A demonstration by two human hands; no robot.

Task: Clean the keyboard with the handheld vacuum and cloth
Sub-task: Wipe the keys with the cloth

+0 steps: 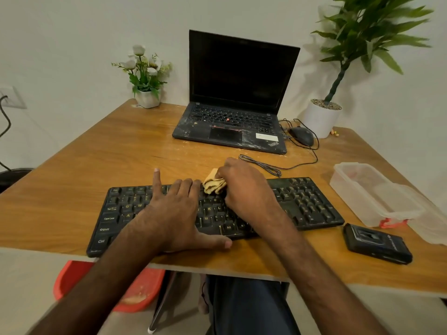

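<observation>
**Wiping the keyboard with a cloth**

A big brown table (72, 189) holds everything. At the back stands an open laptop (232, 112) with a dark screen. A tall green plant (321, 117) in a white pot is at the back right corner. The long black keyboard (302, 204) lies near the front edge of the table. A see-through plastic box (367, 189) sits to its right. The left hand (174, 213) lies flat on the keys with its fingers straight and its thumb out along the front edge. The right hand (244, 187) grips a bunched-up cloth (214, 184). The small black vacuum (377, 243) lies on the table, just right of the keyboard, and no hand touches it. The yellow cloth presses on the top keys in the middle of the keyboard.
</observation>
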